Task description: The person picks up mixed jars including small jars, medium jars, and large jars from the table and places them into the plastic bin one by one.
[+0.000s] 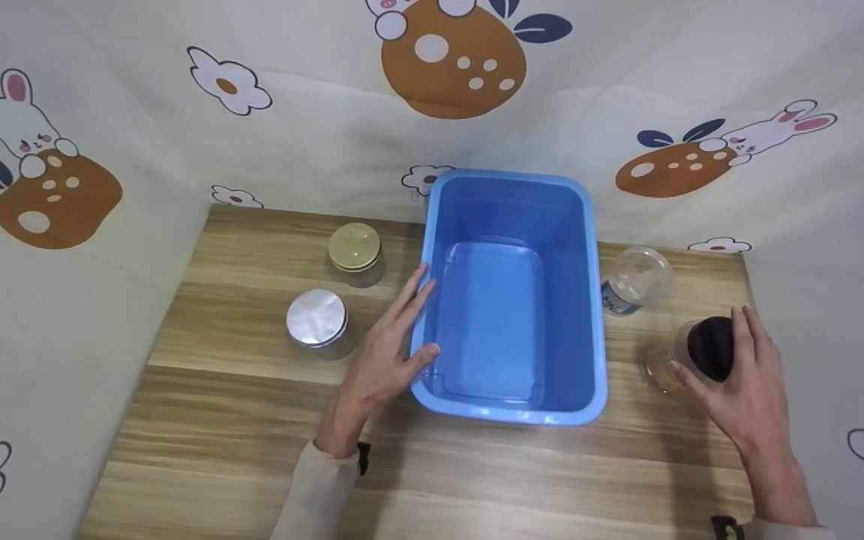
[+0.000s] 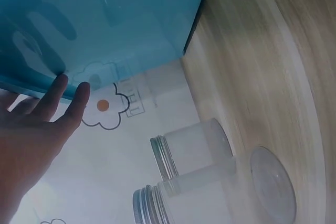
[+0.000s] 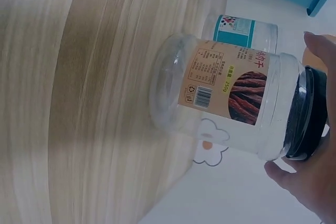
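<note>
At the right end of the wooden table (image 1: 214, 442) stands a clear jerky jar (image 3: 236, 98) with a black lid (image 1: 711, 349). Its tan label has a picture of dark dried strips. The jar is upright, and its bottom looks to be on the wood.

A person's right hand (image 1: 751, 397) holds the jar from above. The hand is spread about as wide as the lid, with the thumb on one side and the fingers on the other. I think the step now is getting a good hold of the jar. Picking it up would call for a firm squeeze and a straight pull up.

Just beside the jar, nearer the back, is a smaller clear jar (image 1: 638, 274) with a blue label. I can't tell if it has a top.

Next comes the big blue bin (image 1: 507, 414). The left hand (image 1: 387, 356) rests on its left rim, fingers long and loose, not wrapped tight.

Past that hand sit a gold-topped jar (image 1: 355, 251) and a silver-topped jar (image 1: 317, 319), near each other. Behind everything hangs a pale sheet (image 1: 312, 135) with bunnies and flowers.
</note>
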`<state>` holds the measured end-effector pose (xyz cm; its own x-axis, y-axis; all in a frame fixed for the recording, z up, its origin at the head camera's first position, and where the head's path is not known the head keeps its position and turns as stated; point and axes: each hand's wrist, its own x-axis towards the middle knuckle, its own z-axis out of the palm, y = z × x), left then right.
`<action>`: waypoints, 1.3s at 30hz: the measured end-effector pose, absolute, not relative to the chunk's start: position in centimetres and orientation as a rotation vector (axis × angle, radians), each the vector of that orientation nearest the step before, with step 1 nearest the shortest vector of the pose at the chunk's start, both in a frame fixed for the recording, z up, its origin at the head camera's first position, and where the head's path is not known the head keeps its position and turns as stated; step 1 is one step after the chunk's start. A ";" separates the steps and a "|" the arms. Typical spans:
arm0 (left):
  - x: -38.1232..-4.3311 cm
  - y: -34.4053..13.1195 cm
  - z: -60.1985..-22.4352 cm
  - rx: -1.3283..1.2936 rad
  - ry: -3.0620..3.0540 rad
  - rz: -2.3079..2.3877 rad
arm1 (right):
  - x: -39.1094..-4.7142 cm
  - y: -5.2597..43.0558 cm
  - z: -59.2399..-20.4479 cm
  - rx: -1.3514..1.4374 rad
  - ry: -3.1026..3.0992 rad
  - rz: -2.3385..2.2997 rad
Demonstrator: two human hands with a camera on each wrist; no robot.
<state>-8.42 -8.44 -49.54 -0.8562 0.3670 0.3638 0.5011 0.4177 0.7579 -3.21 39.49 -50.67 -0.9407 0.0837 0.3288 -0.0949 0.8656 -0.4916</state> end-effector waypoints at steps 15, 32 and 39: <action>-7.9 -7.4 -48.3 -0.675 -2.627 -1.334 | -2.8 40.1 -51.6 -0.122 -2.603 0.993; -7.1 -6.0 -47.0 -0.438 -2.597 -1.513 | -2.4 39.2 -52.6 -0.294 -2.477 1.169; -7.0 -5.3 -47.4 -0.444 -2.591 -1.483 | -1.8 38.9 -53.1 -0.448 -2.381 1.306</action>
<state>-7.01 -5.30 -47.43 -0.9492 0.1915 0.2496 0.3122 0.4762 0.8221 -1.82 38.93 -53.12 -0.8743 0.4510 0.1794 0.0910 0.5154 -0.8521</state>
